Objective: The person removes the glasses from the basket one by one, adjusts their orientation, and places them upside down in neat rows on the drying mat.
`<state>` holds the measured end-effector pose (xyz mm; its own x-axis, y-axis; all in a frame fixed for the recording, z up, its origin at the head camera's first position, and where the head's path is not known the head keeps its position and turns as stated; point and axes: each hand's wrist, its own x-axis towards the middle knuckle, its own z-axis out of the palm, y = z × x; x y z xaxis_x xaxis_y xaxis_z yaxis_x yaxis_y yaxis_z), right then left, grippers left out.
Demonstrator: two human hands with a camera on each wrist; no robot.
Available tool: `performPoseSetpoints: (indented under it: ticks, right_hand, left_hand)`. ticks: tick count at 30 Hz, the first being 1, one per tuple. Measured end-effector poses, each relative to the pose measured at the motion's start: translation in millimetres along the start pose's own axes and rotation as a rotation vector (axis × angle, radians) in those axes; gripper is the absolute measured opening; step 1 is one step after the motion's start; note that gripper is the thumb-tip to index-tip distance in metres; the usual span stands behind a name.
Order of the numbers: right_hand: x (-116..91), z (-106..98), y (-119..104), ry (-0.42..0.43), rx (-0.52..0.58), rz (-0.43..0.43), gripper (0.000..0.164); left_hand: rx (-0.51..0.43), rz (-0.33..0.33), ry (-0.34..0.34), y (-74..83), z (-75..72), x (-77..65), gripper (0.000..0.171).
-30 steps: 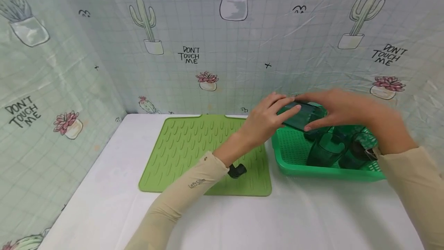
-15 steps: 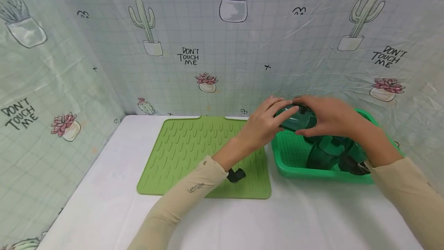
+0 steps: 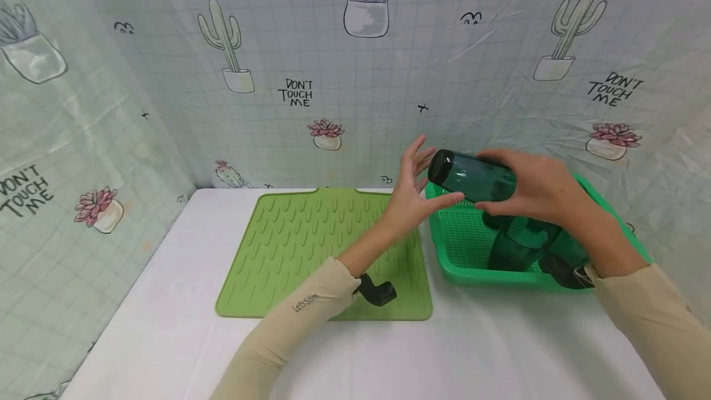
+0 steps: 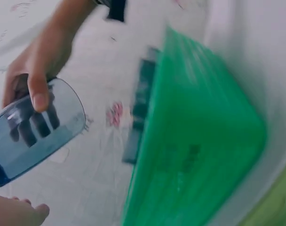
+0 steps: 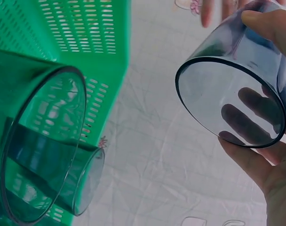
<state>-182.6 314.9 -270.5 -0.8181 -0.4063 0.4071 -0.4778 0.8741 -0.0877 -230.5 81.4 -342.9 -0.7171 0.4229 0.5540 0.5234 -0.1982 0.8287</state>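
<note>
My right hand [image 3: 536, 187] grips a blue-tinted drinking glass [image 3: 474, 178] round its open end, raised over the green basket [image 3: 472, 276]. The glass lies nearly sideways, its dark thick base pointing left and slightly up. Its round mouth faces the camera in the right wrist view, where my fingers show through the clear wall [image 5: 204, 92]. My left hand [image 3: 408, 199] is spread beside the base, thumb pointing under the glass and fingers raised behind it. In the left wrist view, part of that hand [image 4: 18, 212] appears below the glass, apart from it.
Several more tinted glasses [image 3: 516, 245] lean in the right part of the basket. Left of it, a ridged green drying mat [image 3: 328, 233] lies on the white-covered table [image 3: 166, 301]. A cactus-print sheet [image 3: 266, 36] hangs close behind.
The left hand has let go of the glass and opened its fingers beside the base. The glass, earlier between both hands, now stays in the right hand, its base in view.
</note>
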Motion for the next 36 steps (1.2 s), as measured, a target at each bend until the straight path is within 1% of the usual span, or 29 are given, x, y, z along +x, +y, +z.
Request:
performPoseSetpoints:
  ticks: [2, 5, 6, 8, 10, 14, 19, 24, 27, 29, 32, 36]
  right_hand:
    - [-0.8, -0.1, -0.7, 0.036, 0.011, -0.014, 0.085]
    - [-1.7, 1.0, -1.2, 0.092, 0.022, -0.051, 0.086]
    - [-1.7, 1.4, -1.7, 0.107, 0.026, -0.063, 0.087]
    - [-2.5, 2.4, -2.2, 0.135, 0.031, -0.083, 0.087]
    - [-3.5, 3.3, -2.5, 0.153, 0.038, -0.095, 0.087]
    - [-5.9, 4.1, -3.3, 0.178, 0.05, -0.103, 0.086]
    - [-6.5, 4.1, -4.3, 0.184, 0.055, -0.097, 0.086]
    - [-6.7, 6.5, -4.4, 0.199, 0.077, -0.115, 0.086]
    - [-7.3, 8.5, -4.4, 0.204, 0.097, -0.124, 0.086]
    - [-7.5, 9.3, -4.4, 0.207, 0.105, -0.125, 0.085]
    - [-7.5, 9.6, -4.7, 0.209, 0.106, -0.124, 0.085]
    - [-7.7, 9.5, -5.4, 0.206, 0.103, -0.114, 0.084]
  left_hand:
    - [-0.232, -0.08, 0.039, 1.2, 0.8, -1.0, 0.098]
    - [-0.516, -0.131, 0.089, 2.8, 3.7, 0.0, 0.093]
    - [-0.592, -0.138, 0.107, 3.3, 4.7, 0.4, 0.092]
    - [-0.707, -0.139, 0.144, 2.9, 7.3, 2.0, 0.092]
    - [-0.774, -0.137, 0.171, 3.0, 9.8, 3.1, 0.092]
    - [-0.835, -0.125, 0.171, 2.5, 13.7, 5.0, 0.099]
    - [-0.887, -0.104, 0.125, 1.4, 17.2, 8.1, 0.101]
    - [-0.929, -0.084, 0.074, 0.6, 18.6, 10.5, 0.104]
    - [-0.944, -0.088, 0.043, 0.6, 18.9, 10.1, 0.109]
    - [-0.956, -0.094, 0.026, 0.6, 19.2, 9.8, 0.109]
    - [-0.983, -0.105, 0.026, 0.6, 20.3, 9.4, 0.103]
    - [-1.016, -0.105, 0.06, 0.2, 22.0, 9.3, 0.086]
